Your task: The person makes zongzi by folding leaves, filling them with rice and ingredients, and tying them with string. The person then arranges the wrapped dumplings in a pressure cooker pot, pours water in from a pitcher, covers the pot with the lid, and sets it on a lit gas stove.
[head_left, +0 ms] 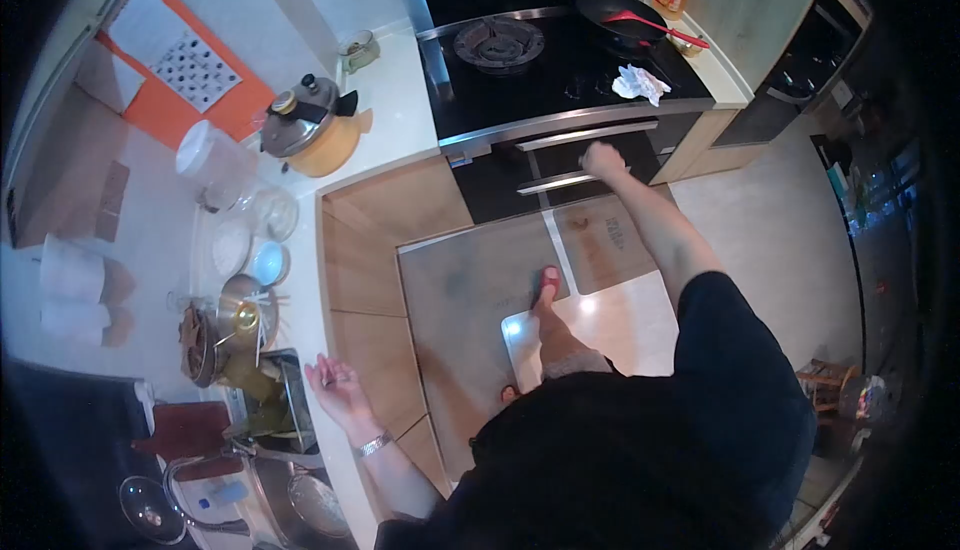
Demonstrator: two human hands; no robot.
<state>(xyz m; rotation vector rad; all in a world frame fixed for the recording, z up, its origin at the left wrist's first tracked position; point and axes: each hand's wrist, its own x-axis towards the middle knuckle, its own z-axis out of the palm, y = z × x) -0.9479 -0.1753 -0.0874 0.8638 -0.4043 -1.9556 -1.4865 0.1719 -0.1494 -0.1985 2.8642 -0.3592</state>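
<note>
My right hand (pixel 604 162) is closed in front of the drawers below the stove. It lies between the upper drawer handle (pixel 587 136) and the lower drawer handle (pixel 560 184), overlapping the lower one. Whether its curled fingers grip a handle is hidden. At the edge of the left counter (pixel 385 115), my left hand (pixel 338 390) is held palm up, with its fingers apart and nothing in them. Beside it is the sink (pixel 300 405), with green and brown items near its rim.
A black wok (pixel 612 18) with a red spatula (pixel 645 26) sits on the stove, near a crumpled cloth (pixel 640 85). On the left counter stand a lidded pot (pixel 325 145), a light-blue bowl (pixel 268 263) and a metal bowl (pixel 240 300). Floor mats (pixel 470 290) lie underfoot.
</note>
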